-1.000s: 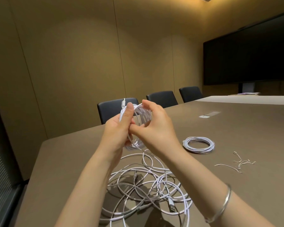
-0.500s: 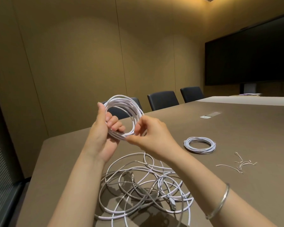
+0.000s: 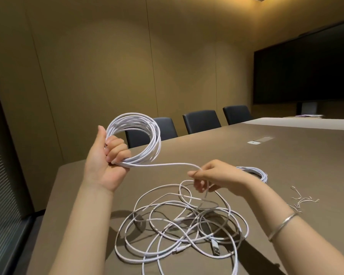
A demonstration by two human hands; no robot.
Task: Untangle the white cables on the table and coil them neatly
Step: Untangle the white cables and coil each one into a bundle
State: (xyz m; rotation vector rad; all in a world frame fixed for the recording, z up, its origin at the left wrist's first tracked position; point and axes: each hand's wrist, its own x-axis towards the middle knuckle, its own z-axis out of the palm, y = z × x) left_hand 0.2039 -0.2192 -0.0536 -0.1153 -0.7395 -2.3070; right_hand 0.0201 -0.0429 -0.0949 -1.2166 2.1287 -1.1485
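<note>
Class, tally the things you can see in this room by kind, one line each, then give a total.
Neat cable coils: 2 (one in the left hand, one on the table)
Tangled cable pile: 1
Chairs: 3
Wall screen: 1
Bracelet: 1
Total: 8

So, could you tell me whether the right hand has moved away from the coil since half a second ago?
Yes. The right hand has dropped and swung right, away from the coil, toward the finished coil lying on the table.

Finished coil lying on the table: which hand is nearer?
Right. The right hand hovers just beside the finished coil, partly hiding it; the left hand is held up far across, gripping another coil.
</note>
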